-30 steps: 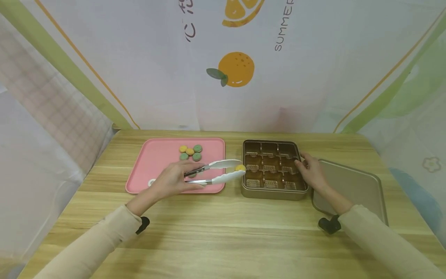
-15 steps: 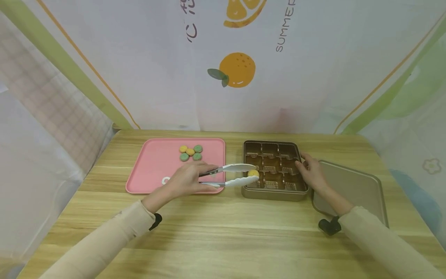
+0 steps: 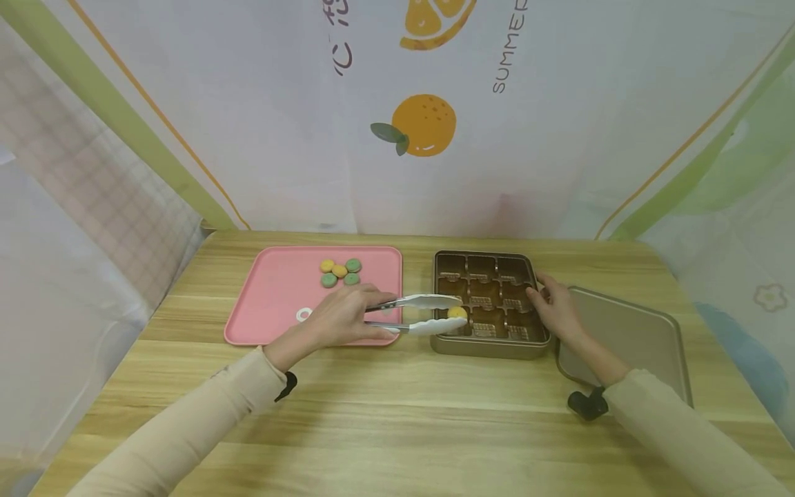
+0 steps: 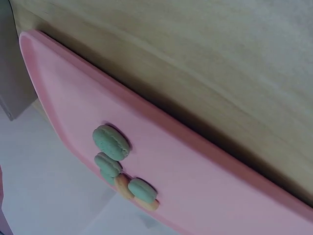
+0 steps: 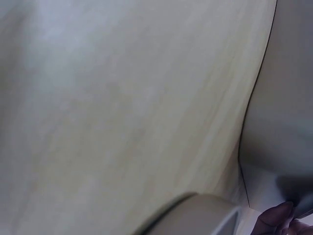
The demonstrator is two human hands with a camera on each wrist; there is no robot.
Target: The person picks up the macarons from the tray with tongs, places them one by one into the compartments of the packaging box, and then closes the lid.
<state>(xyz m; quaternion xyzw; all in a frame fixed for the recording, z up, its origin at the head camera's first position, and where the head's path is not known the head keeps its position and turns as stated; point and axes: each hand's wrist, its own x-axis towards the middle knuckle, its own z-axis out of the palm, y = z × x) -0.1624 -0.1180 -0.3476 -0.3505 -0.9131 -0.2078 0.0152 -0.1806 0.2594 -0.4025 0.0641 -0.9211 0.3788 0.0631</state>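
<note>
As I work from far off through these cameras, I list the pieces by size.

Wooden table (image 3: 397,421), one, backed by a printed curtain (image 3: 279,138).

Pink tray (image 3: 267,297), one, at the left. Bears macarons (image 3: 353,265), clustered; the left-wrist view gives four green and two yellow, one green lying nearest the tray's tabletop-side edge. The head view shows me five.

Bronze lid (image 3: 636,338), one, flat, right of the box.

Bronze box (image 3: 491,347), one, right of the tray and apart from it. Carries a brown insert (image 3: 484,300) of nine compartments, three by three.

Left hand (image 3: 344,314), clamped round the tongs.

Right hand (image 3: 557,310), thumb over the box's right rim, fingers against its outer wall; I judge it to be pinching that wall.

Tongs (image 3: 428,301), one pair, arms apart, long axis running left to right, tips over the box's near-left compartment.

Yellow macaron (image 3: 457,313), one, between the tong tips, in or just above that compartment; which, I cannot tell. Lies rightward of the left hand, along the tongs' axis, and leftward of the right. Neither hand looks clearly nearer; only the left reaches it, through the tongs.
</note>
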